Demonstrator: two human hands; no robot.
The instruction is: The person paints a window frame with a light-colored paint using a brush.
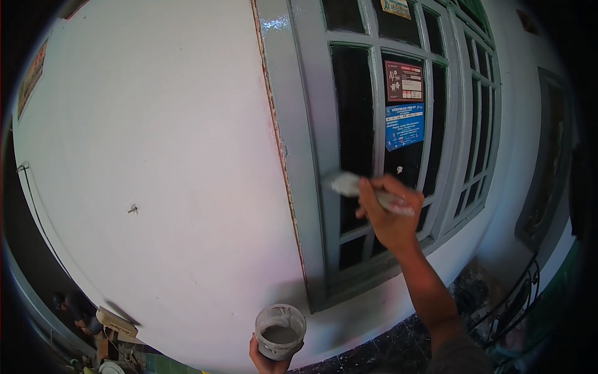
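Observation:
My right hand (393, 209) is closed round the handle of a paintbrush (346, 184). Its bristles point left and lie right at the grey upright of the window frame (330, 218); the brush tip is slightly blurred. Low in the view, my left hand (269, 360) holds a clear plastic tub (280, 315) from below, its fingers around the sides. Grey paint (280, 335) sits in the bottom of the tub, and smears coat its inner wall. The tub is in front of the white wall, below the frame's lower corner.
A red sticker (403, 81) and a blue sticker (405, 126) are on the window glass. The white wall (156, 124) fills the left side. A person (76, 315) is low at the far left. Cables (529, 290) hang at the lower right above a dark tiled floor (380, 349).

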